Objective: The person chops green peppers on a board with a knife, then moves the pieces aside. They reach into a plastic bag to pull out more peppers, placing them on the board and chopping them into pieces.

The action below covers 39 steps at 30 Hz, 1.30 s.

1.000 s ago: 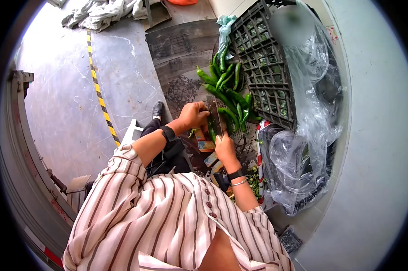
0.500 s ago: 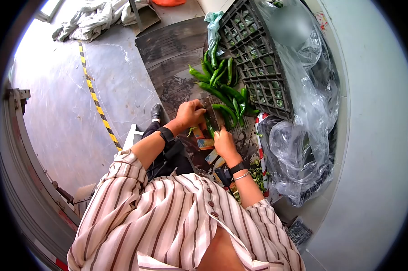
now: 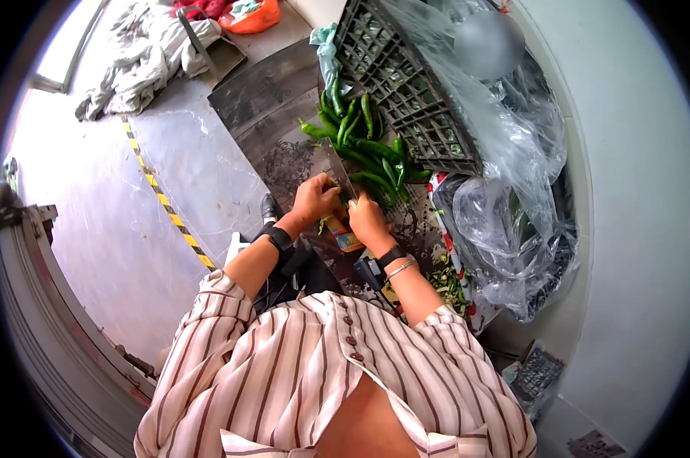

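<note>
My right hand (image 3: 370, 223) is closed around the handle of a knife (image 3: 339, 166), whose wide dark blade points away from me. Just left of the blade, my left hand (image 3: 315, 200) has its fingers bent and pressed together; what they hold is hidden. Beyond both hands lies a loose pile of long green peppers (image 3: 375, 162) on the dark tabletop (image 3: 272, 126). An orange and blue packet (image 3: 345, 235) shows on the table under my hands.
A black plastic crate (image 3: 413, 88) stands tilted behind the peppers, with clear plastic bags (image 3: 505, 221) to its right. Green scraps (image 3: 448, 286) lie right of my forearm. Grey cloth (image 3: 135, 61) and an orange bag (image 3: 251, 17) are on the far floor.
My view has shifted, so the table and crate appear further left. The green pepper seen between my hands earlier is now out of sight. My right hand keeps hold of the knife.
</note>
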{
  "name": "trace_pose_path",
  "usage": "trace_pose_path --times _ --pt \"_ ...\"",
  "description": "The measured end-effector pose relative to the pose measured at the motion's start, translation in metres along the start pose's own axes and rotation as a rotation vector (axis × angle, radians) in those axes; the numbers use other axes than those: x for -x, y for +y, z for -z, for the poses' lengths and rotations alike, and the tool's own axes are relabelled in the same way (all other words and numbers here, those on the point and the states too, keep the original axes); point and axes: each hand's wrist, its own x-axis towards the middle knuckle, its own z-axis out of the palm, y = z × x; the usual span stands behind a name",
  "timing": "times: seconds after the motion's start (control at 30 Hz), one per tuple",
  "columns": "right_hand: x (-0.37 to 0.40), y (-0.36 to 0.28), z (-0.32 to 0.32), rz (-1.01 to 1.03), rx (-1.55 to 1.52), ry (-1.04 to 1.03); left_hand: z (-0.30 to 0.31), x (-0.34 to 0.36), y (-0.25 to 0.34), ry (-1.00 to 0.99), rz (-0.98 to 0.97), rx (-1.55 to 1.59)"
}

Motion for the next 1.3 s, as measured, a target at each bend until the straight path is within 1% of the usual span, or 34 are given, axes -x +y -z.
trace_pose_path --times 0.1,0.2,0.27,0.33,0.37,0.4,0.5,0.57,0.6,0.7,0.8,0.9,1.13,1.2,1.3 --pt "-0.006 0.003 0.001 0.022 -0.061 0.052 0.001 0.002 0.004 -0.022 -0.010 0.037" --pt "0.003 0.004 0.016 0.030 -0.132 0.084 0.003 0.003 0.007 -0.027 -0.036 0.029" --pt "0.018 0.006 0.034 0.028 -0.209 0.132 0.001 0.004 0.001 -0.035 -0.036 0.068" --pt "0.036 0.015 0.053 0.016 -0.219 0.114 -0.001 0.004 0.000 -0.044 -0.044 0.114" --pt "0.047 0.014 0.062 0.007 -0.233 0.143 0.000 0.006 0.003 -0.059 -0.029 0.176" --pt "0.059 0.013 0.074 -0.025 -0.207 0.113 0.001 0.006 0.006 -0.070 -0.014 0.237" --pt "0.091 0.034 0.077 -0.025 -0.193 0.091 -0.004 0.005 -0.005 -0.070 -0.014 0.242" --pt "0.108 0.039 0.079 -0.093 -0.009 -0.062 -0.003 0.005 -0.003 -0.068 -0.011 0.249" --pt "0.115 0.041 0.079 -0.095 -0.011 -0.062 -0.002 0.005 -0.002 -0.070 -0.007 0.222" --pt "0.128 0.047 0.079 0.012 0.126 -0.076 -0.002 0.006 -0.001 -0.064 -0.016 0.185" --pt "0.133 0.042 0.086 -0.025 0.176 -0.127 0.000 0.008 0.005 -0.063 -0.030 0.175" --pt "0.131 0.041 0.092 -0.015 0.240 -0.175 0.000 0.008 0.006 -0.072 -0.032 0.159" --pt "0.127 0.047 0.098 -0.010 0.226 -0.193 -0.002 0.008 0.010 -0.054 -0.078 0.189" --pt "0.126 0.047 0.102 -0.051 0.235 -0.233 -0.001 0.008 0.014 -0.058 -0.072 0.184" --pt "0.125 0.048 0.106 -0.046 0.249 -0.260 0.000 0.008 0.016 -0.062 -0.072 0.166"
